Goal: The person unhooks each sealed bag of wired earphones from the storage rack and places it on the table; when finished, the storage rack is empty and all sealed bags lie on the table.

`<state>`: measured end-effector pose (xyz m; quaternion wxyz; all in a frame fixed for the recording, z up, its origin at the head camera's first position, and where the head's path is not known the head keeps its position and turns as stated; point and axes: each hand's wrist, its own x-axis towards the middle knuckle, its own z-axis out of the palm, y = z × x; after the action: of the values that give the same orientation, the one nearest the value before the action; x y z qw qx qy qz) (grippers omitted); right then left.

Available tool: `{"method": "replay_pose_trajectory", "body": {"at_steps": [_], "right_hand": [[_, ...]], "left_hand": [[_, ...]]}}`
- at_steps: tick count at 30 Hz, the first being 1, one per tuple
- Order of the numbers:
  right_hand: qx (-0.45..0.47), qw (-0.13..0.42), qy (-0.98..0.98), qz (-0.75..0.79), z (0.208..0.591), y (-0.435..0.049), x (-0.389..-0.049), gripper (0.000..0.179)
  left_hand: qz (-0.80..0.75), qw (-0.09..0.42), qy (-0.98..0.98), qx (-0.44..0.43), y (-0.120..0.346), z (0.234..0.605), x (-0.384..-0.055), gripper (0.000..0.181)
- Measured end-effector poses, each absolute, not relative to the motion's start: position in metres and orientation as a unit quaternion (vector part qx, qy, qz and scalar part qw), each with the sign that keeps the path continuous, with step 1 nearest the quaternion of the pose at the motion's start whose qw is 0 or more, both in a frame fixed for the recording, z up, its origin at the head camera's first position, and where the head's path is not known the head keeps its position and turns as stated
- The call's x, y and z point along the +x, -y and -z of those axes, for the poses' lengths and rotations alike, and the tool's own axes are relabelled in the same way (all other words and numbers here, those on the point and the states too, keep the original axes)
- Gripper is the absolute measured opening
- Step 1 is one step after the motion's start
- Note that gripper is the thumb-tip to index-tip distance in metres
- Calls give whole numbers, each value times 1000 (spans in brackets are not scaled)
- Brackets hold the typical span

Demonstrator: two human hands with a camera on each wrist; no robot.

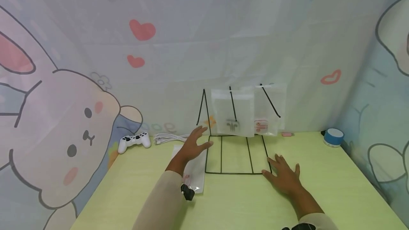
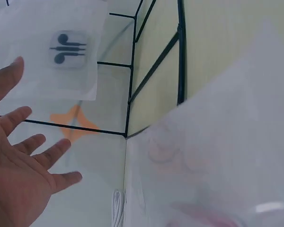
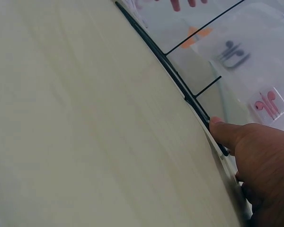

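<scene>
A black wire display rack (image 1: 237, 173) stands on the table with prongs rising at its back. A clear bag with dark earphones (image 1: 232, 125) hangs on the middle prong. Another bag with pink-red earphones (image 1: 261, 126) hangs at the right prong. My left hand (image 1: 192, 145) hovers beside the rack's left side, fingers spread, holding nothing. Below it lies a white plastic bag (image 1: 196, 173) with something pink inside. My right hand (image 1: 283, 174) touches the rack's front right corner, thumb (image 3: 225, 132) against the wire and the other fingers spread.
A white game controller (image 1: 134, 141) and a coiled white cable (image 1: 169, 137) lie at the back left. Toward the back right are a small pink item (image 1: 287, 134) and a blue-and-white round container (image 1: 333, 137). A printed cloth backdrop (image 1: 204, 38) rises directly behind the table (image 1: 236, 205).
</scene>
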<state>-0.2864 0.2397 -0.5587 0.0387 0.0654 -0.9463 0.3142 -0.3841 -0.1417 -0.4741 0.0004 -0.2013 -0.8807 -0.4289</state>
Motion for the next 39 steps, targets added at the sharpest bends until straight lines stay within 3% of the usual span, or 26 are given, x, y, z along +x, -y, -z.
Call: {"method": "replay_pose_trajectory", "body": {"at_steps": [15, 22, 39], "right_hand": [[71, 38, 944, -320, 560, -242, -288, 77], [69, 28, 944, -322, 561, -241, -286, 77], [69, 31, 944, -321, 562, -242, -288, 77]], "left_hand": [[526, -7, 824, -210, 107, 460, -405, 67], [547, -32, 814, -191, 105, 468, -408, 70], [563, -37, 797, -215, 102, 465, -409, 70]]}}
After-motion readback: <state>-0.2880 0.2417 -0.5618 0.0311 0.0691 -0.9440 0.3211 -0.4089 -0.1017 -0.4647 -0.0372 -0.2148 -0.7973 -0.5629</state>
